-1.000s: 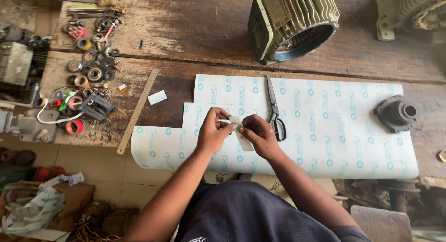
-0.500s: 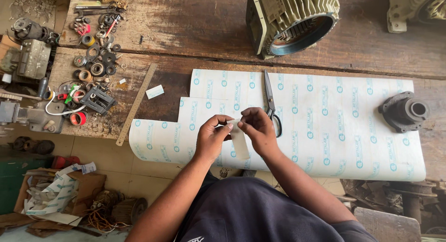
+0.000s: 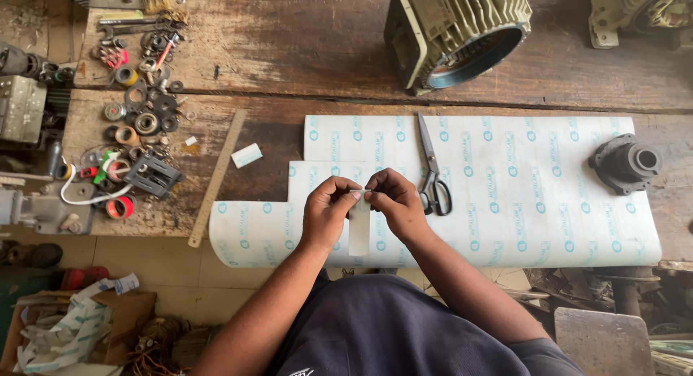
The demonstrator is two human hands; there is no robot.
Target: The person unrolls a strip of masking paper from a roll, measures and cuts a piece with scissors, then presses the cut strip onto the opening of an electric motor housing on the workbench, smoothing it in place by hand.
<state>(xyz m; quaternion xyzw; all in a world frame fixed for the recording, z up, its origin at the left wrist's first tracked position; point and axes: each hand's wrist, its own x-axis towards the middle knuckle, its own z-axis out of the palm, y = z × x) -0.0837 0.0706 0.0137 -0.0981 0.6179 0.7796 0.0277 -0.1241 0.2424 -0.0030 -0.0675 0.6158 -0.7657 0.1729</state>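
White paper strip (image 3: 359,228) pinched at its top by our left hand (image 3: 326,211) & right hand (image 3: 394,202), just left of scissors (image 3: 432,175); uneven pull could tear or skew it

Two hands: left (image 3: 328,213), right (image 3: 395,202); one paper strip (image 3: 359,228); one printed sheet (image 3: 520,202); one pair of scissors (image 3: 432,170); two motor housings, one (image 3: 455,29) and another (image 3: 642,11); one round black casting (image 3: 626,163); one ruler (image 3: 216,179); one bench (image 3: 289,51).
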